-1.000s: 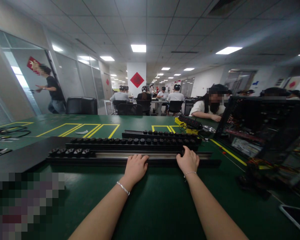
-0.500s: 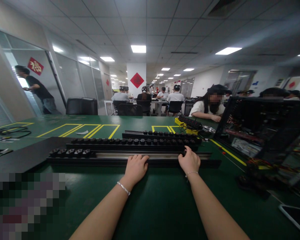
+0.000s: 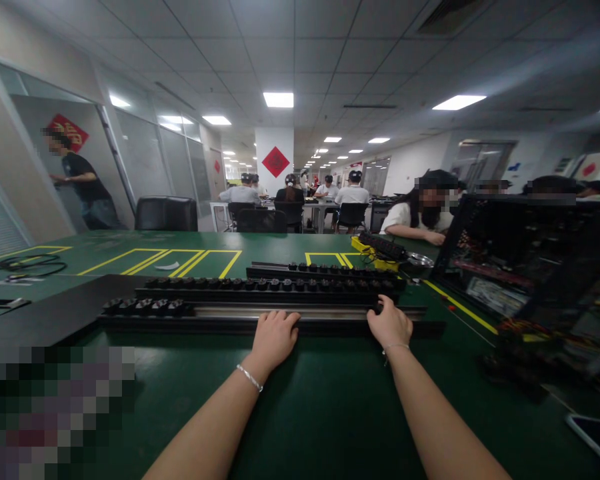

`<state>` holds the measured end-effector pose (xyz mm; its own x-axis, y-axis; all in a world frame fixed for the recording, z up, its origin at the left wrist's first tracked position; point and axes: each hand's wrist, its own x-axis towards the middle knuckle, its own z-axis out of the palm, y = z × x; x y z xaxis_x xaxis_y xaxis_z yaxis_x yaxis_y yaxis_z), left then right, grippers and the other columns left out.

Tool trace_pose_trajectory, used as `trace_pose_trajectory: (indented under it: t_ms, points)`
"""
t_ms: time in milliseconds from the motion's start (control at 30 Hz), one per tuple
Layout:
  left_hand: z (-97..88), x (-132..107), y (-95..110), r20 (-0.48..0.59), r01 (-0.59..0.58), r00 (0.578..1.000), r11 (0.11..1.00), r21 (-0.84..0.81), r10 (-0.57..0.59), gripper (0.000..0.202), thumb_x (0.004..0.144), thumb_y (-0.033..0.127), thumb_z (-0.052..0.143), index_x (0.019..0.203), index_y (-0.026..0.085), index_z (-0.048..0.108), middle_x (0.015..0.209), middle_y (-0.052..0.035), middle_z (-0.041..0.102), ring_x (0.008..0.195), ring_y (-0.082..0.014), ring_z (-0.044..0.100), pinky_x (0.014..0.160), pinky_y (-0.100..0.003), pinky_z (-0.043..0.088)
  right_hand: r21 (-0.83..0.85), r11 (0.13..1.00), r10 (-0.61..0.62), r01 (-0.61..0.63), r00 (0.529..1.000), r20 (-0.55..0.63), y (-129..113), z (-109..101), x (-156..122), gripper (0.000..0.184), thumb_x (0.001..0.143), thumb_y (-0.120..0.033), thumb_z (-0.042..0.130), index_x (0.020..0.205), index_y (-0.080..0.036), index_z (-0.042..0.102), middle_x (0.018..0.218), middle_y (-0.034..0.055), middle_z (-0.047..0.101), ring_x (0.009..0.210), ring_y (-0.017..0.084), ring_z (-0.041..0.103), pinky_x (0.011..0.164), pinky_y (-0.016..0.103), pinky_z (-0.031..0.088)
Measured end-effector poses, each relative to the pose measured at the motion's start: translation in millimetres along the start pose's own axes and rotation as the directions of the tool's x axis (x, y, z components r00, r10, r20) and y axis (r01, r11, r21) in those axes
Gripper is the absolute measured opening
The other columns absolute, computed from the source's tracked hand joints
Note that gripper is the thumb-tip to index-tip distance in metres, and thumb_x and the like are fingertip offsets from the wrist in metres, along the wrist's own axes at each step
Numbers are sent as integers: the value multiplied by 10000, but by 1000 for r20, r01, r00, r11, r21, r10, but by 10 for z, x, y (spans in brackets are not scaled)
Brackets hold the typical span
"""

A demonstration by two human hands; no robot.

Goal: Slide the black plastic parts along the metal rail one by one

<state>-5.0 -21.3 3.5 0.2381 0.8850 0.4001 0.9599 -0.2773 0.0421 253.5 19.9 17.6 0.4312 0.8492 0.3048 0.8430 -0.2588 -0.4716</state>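
A long black rail (image 3: 220, 319) with a metal channel lies across the green table (image 3: 310, 400) in front of me, with several black round caps (image 3: 145, 306) seated at its left end. My left hand (image 3: 274, 337) rests on the rail's near edge, fingers curled over it. My right hand (image 3: 391, 323) grips the rail further right, fingertips hidden behind it. Two more black rails (image 3: 270, 287) full of caps lie just behind.
A black sheet (image 3: 45, 310) lies at the left. A dark open frame with wiring (image 3: 525, 250) stands at the right. A phone (image 3: 597, 437) lies near the right front edge. A person (image 3: 423, 213) sits across; another person (image 3: 80, 190) stands at the door.
My right hand has slid a little to the right along the rail. The left hand stays put. The person at the door has shifted.
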Motion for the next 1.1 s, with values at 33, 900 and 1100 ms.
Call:
trace_pose_trajectory:
  t_ms: [33, 900, 1100]
  points:
    - [0, 0, 1, -1, 0, 1000, 1000, -1, 0, 299, 876, 333, 447, 1159, 319, 542, 1017, -23, 627, 973, -205, 528, 814, -360, 332, -11, 1000, -1, 1, 1000, 19, 10, -14, 12, 509, 777, -295, 446, 1279, -215, 456, 1162, 71, 612, 1138, 252, 490, 981, 415, 312]
    - [-1, -5, -8, -7, -4, 1000, 1000, 0, 4, 289, 870, 338, 452, 1145, 321, 542, 1021, -17, 628, 976, -210, 525, 832, -364, 325, 7, 999, -34, 34, 998, -50, 135, 51, 46, 495, 775, -270, 431, 1265, -215, 470, 1176, 74, 603, 1166, 248, 463, 1024, 447, 250]
    - [-14, -7, 1, 0, -3, 1000, 1000, 6, 3, 290, 877, 334, 439, 1150, 318, 538, 1025, -21, 627, 976, -211, 526, 827, -369, 329, -9, 999, -34, 34, 998, -49, 169, 50, 49, 510, 782, -306, 419, 1278, -200, 464, 1209, 83, 585, 1182, 243, 450, 1039, 428, 242]
